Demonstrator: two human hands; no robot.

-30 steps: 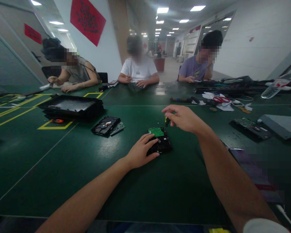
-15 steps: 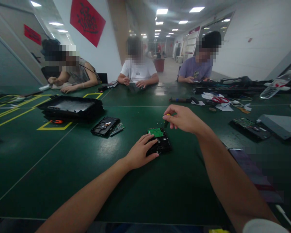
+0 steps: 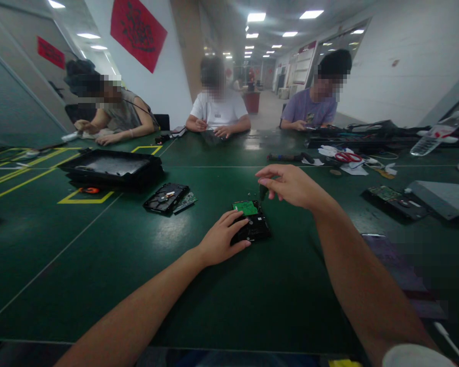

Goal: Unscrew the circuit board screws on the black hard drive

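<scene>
A black hard drive (image 3: 254, 227) with a green circuit board (image 3: 246, 207) on top lies on the green table (image 3: 176, 285). My left hand (image 3: 222, 239) rests on the drive's near left side, fingers curled over its edge, holding it down. My right hand (image 3: 290, 186) hovers just behind the drive, its fingers pinched round a small dark screwdriver (image 3: 262, 192) that points down at the board's far right corner.
A second opened hard drive (image 3: 167, 197) and a black tray (image 3: 112, 168) lie to the left. Another drive (image 3: 396, 200), a grey case (image 3: 445, 196), red scissors (image 3: 347, 156) and a bottle (image 3: 436, 133) are to the right. Three people sit at the far side.
My right hand has turned slightly on the screwdriver, and the yellow tip seen half a second ago is now covered. My left hand and the drive have not moved.
</scene>
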